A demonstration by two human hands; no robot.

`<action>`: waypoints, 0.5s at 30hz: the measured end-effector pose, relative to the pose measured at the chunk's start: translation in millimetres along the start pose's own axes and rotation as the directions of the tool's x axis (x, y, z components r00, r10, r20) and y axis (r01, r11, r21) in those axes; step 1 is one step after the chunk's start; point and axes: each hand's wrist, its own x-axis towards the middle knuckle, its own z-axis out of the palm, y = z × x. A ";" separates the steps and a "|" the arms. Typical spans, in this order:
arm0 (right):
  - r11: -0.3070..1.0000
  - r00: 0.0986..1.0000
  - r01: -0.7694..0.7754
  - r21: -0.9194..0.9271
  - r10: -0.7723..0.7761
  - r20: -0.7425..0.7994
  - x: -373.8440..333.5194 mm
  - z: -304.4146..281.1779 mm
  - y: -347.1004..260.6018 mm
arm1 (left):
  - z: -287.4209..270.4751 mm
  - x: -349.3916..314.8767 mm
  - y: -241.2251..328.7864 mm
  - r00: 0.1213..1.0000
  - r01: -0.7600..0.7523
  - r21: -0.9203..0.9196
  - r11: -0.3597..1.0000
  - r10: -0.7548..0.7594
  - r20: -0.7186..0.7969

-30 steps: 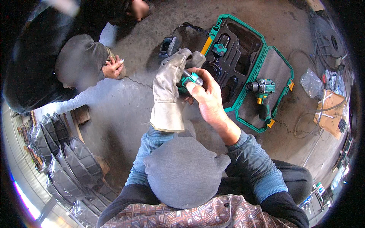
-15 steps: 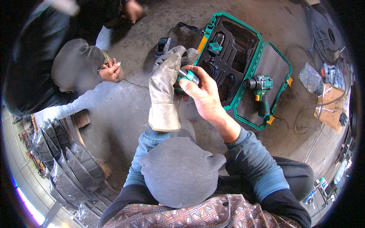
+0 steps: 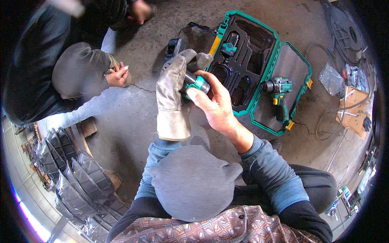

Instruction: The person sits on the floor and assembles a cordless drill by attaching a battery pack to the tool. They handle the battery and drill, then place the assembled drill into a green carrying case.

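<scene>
Between my hands is a black and teal drill battery [image 3: 197,83], a short rounded piece. My left hand [image 3: 172,87], in a grey leather work glove, closes round its far side; part of the battery is hidden in the glove. Bare-fingered, my right hand [image 3: 216,103] grips its near end, thumb on the teal band. Just beyond lies an open teal case [image 3: 262,81] with black moulded hollows. A similar battery [image 3: 229,45] sits in one hollow. On the right half of the case rests a teal and black cordless drill [image 3: 279,95]. Left of the case stands a black charger [image 3: 174,48].
A co-worker's hand [image 3: 117,76] holds a small white thing at the left, and another person's hand [image 3: 141,12] shows above. Stacked dark metal parts [image 3: 83,178] stand lower left. At the right lie a cardboard piece [image 3: 352,113], a plastic bag [image 3: 330,81] and a cable [image 3: 318,129].
Both hands have shifted slightly left with the battery, which has turned so that its dark end shows more. The drill, case and charger have stayed put.
</scene>
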 end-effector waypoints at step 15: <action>0.979 0.974 0.177 -0.105 -0.159 0.161 10.8 -13.9 2.1 | -16.3 27.0 -14.0 0.978 0.201 -0.470 0.859 -0.145 0.152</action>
